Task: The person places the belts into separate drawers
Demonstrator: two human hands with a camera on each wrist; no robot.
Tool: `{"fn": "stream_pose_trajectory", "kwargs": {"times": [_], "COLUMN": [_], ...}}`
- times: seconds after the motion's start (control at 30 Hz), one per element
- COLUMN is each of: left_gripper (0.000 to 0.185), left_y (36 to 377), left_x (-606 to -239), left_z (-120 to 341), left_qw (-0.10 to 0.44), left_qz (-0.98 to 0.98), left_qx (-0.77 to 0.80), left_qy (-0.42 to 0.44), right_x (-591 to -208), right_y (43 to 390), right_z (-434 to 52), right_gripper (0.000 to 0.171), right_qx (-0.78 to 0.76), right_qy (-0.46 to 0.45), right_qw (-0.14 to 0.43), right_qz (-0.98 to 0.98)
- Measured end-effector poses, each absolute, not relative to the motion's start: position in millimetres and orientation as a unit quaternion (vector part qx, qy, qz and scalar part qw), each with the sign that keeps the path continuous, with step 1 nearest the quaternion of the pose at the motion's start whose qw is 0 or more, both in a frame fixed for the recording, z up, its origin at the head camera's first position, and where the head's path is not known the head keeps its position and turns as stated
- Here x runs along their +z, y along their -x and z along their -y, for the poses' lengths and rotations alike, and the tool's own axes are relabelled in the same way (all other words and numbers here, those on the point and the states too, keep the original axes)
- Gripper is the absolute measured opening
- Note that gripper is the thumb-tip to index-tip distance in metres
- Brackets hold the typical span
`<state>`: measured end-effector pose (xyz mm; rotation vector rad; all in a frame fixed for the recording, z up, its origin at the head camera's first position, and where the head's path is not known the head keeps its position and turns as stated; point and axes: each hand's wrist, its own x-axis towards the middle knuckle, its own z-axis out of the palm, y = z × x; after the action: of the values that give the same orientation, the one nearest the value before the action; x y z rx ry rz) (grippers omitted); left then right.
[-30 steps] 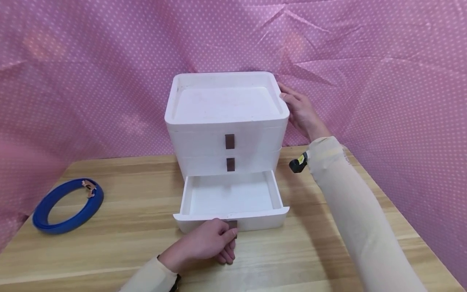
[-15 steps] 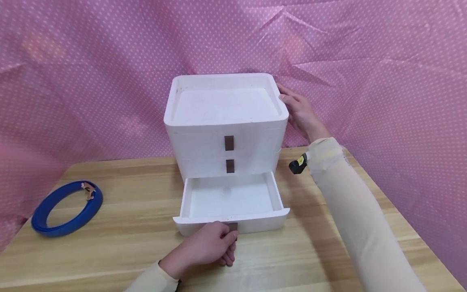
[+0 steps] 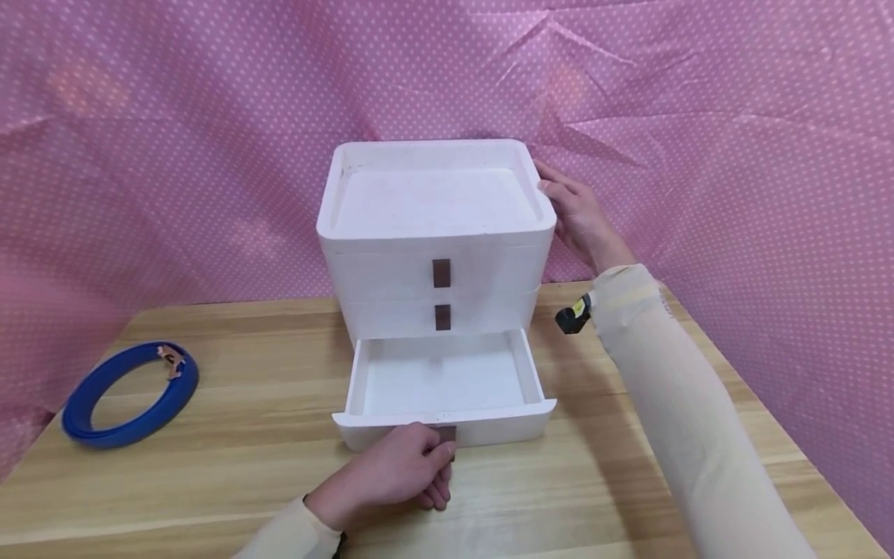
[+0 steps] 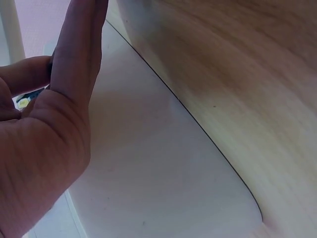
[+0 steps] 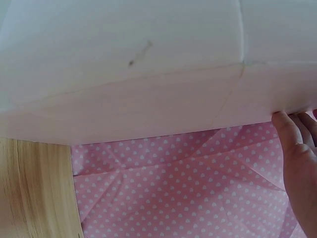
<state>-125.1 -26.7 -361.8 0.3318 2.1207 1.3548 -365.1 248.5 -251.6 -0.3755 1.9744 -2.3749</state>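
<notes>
A white drawer unit with a shallow tray top stands on the table, its two upper drawers closed. Its bottom drawer is pulled out, with its white floor showing. At that drawer's front, my left hand pinches the brown pull tab between thumb and fingers. In the left wrist view the left hand lies against the drawer front; the tab is mostly hidden. My right hand rests on the unit's upper right side toward the back, fingers extended; the right wrist view shows its fingertips touching the white wall.
A coiled blue belt with a copper-coloured buckle lies on the left of the wooden table. Pink dotted cloth hangs close behind and at both sides. The small black wrist camera sits beside the right sleeve.
</notes>
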Motion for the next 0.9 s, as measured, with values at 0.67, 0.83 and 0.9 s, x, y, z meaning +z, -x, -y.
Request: {"fn": "stream_pose_trajectory", "kwargs": {"times": [0.67,0.83,0.9], "left_gripper": [0.039,0.039,0.037], "left_y": [127.0,129.0,130.4], "left_x": [-360.1,-346.6,-336.0], "left_z": [31.4,59.4,78.2], "left_qw": [0.308,0.309,0.302], "left_qz": [-0.784,-0.775,-0.772], "left_qx": [0.523,0.530,0.536], "left_qy": [-0.131,-0.151,-0.159], "right_x": [-251.6,-251.4,-250.7], "right_y": [365.6,366.2,366.5], "right_z": [-250.8,-249.0,-247.9], "right_gripper": [0.051,0.051,0.051], "right_qx": [-0.766,-0.766,-0.768], "right_qy": [0.112,0.112,0.111], "right_qw": [0.011,0.011,0.012], "right_qz": [-0.633,-0.633,-0.631]}}
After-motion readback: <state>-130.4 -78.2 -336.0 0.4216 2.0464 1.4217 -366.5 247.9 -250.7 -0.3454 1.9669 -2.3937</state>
